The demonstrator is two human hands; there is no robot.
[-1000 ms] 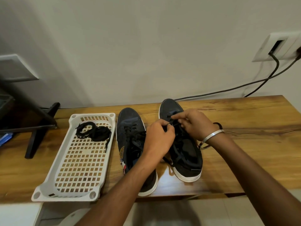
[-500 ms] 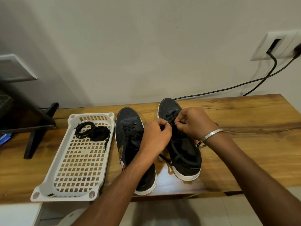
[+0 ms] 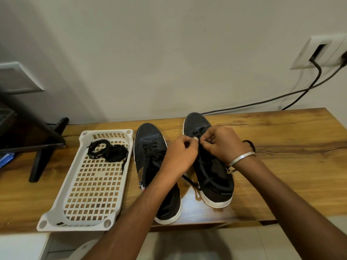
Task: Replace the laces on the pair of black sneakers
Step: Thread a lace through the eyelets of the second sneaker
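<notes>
Black low-top canvas sneakers with white rubber soles stand side by side on the brown wooden tabletop (image 3: 281, 166), toes toward the wall, heels near the front edge. The left sneaker (image 3: 150, 147) is laced with a black lace and shows a small coloured patch on its outer side, too small and blurred to read; the forearm covers part of its heel. The right sneaker (image 3: 214, 169) sits slightly farther back, its black flat lace (image 3: 191, 182) loose, with one end trailing down over the inner side onto the wood. Both hands meet above the eyelets of this shoe: the left hand (image 3: 180, 156) has its fingers curled, thumb and forefinger pinching the lace, and the right hand (image 3: 221, 145), a silver metal bangle (image 3: 242, 158) on its wrist, likewise pinches a stretch of lace between its fingertips. Just left of the shoes lies a white perforated plastic tray (image 3: 78, 209) holding a coiled bundle of black spare laces (image 3: 109, 151) at its far end. No brand name or writing can be read on any item.
</notes>
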